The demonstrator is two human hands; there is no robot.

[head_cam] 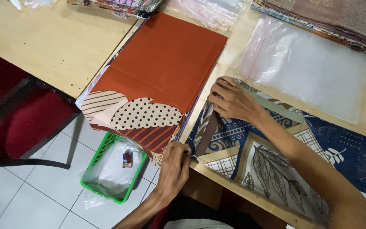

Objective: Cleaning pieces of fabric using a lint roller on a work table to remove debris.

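My left hand (173,163) pinches the near corner of the blue patterned cloth (250,148) at the desk edge, fingers closed tight on the fold. My right hand (234,101) lies flat farther up, fingers together and pressing on the same cloth where its brown strip (206,132) turns over; it presses the fold down and holds nothing between its fingers. To make this fold well, I judge I should keep the edge taut between both hands, line the brown strip up with the cloth border, and press along the crease before letting go.

The blue cloth, with its leaf and scroll print, lies on the wooden desk (56,42) in front of me, running off to my right. Just beside it on my left lies a folded rust-orange cloth (166,59) with a dotted panel, overhanging the desk edge. Beyond my right hand lies a clear plastic bag (310,68). Below, on the tiled floor (30,199), stands a green basket (106,146) lined with plastic.
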